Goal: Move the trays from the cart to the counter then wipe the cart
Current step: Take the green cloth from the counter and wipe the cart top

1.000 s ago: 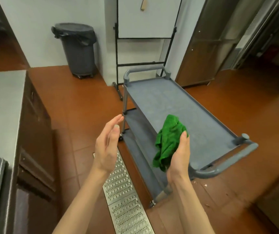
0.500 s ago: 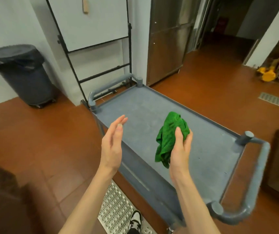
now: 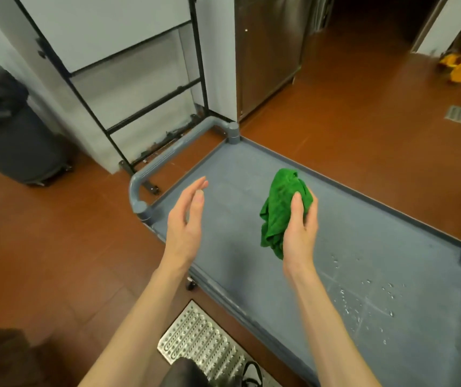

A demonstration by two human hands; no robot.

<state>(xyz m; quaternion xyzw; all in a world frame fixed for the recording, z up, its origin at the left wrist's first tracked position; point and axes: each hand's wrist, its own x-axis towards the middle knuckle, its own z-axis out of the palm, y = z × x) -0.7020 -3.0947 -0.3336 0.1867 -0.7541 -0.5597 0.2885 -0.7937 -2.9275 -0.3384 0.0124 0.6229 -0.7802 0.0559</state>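
Note:
A grey plastic cart [image 3: 369, 275] fills the right half of the view, its top shelf bare of trays and dotted with water drops near me. A crumpled green cloth [image 3: 278, 210] hangs above the shelf, held in my right hand [image 3: 300, 233]. My left hand [image 3: 186, 222] hovers over the cart's left edge, fingers straight and apart, holding nothing. The cart's far handle [image 3: 173, 149] curves at the upper left corner. No trays and no counter are in view.
A dark bin [image 3: 5, 129] stands at the far left. A black metal rack frame [image 3: 140, 79] leans by the white wall behind the cart. A steel cabinet [image 3: 268, 51] is beyond. A metal floor drain grate [image 3: 201, 339] lies by my feet.
The view has swung right and closer over the cart, so the counter has left the frame. Both hands keep the same pose, the right one still holding the cloth.

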